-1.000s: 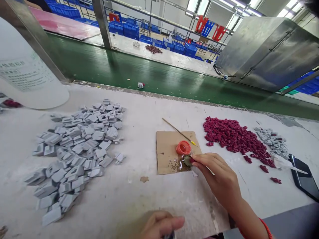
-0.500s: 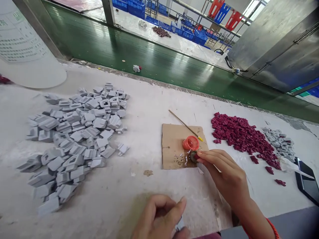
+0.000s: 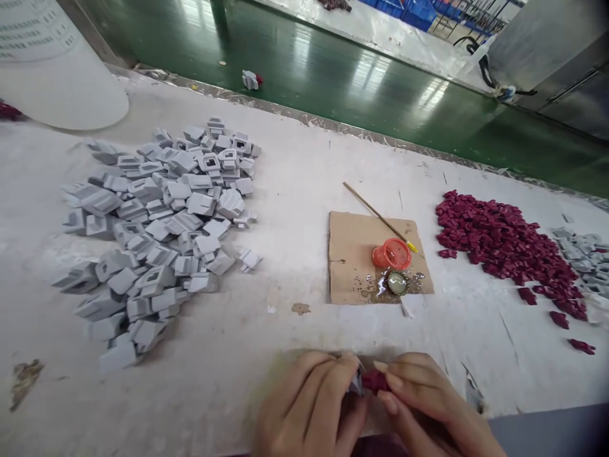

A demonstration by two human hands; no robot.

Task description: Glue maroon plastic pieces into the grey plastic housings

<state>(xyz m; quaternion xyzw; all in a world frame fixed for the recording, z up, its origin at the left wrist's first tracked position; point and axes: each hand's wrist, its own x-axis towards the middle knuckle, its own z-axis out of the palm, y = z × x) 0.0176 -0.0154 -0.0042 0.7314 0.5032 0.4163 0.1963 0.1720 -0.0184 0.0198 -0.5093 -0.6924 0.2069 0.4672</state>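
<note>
Near the table's front edge, my left hand (image 3: 311, 403) is closed on a grey plastic part (image 3: 356, 383), mostly hidden by the fingers. My right hand (image 3: 431, 403) pinches a small dark-red plastic part (image 3: 375, 381). The red part's end meets the grey part; how far it goes in is hidden. Beyond my hands lies a piece of cardboard (image 3: 349, 238) with wet spots. On it are a bottle cap (image 3: 396, 283) holding clear liquid, a tipped red plastic cup (image 3: 391, 254) and a thin stick (image 3: 375, 212) with a yellow end.
A big pile of grey parts (image 3: 162, 222) covers the left of the table. Dark-red parts (image 3: 499, 241) are heaped at the right, beside more grey pieces (image 3: 587, 257). A white bucket (image 3: 61, 82) stands back left. Behind runs a green conveyor belt (image 3: 295, 63) carrying one grey-and-red piece (image 3: 250, 80).
My right hand has moved from the bottle cap back toward me with the dark-red part, bringing it against the grey part in my left hand. The view has tilted downward.
</note>
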